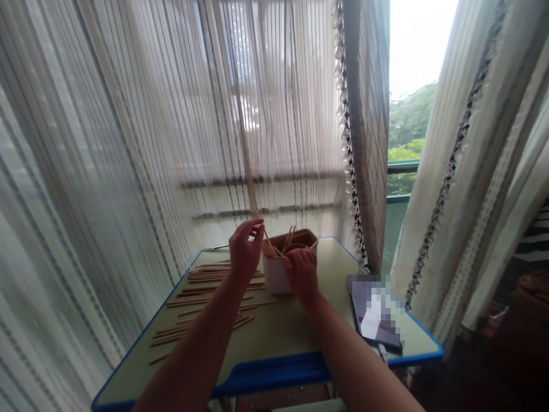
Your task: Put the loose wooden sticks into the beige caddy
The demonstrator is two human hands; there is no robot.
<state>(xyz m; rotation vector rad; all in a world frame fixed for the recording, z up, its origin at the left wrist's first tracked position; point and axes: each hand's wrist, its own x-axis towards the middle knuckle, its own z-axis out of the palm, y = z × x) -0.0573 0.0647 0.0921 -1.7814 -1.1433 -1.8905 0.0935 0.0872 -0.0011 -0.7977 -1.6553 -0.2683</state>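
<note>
A small box-shaped container [277,274] with a brown rim stands near the far side of a pale green table [283,329]. Several thin wooden sticks poke out of it. My left hand [245,247] is raised just left of the container, its fingers pinched on wooden sticks [266,243] whose lower ends lean into the container. My right hand [302,273] is closed on the container's front right side. More wooden sticks [201,303] lie spread in rows on the table to the left.
The table has a blue edge [274,372]. A tablet-like device [375,313] lies at its right side. Sheer striped curtains [171,143] hang close behind and to the left, and a gap at the right shows a window with a railing [402,167].
</note>
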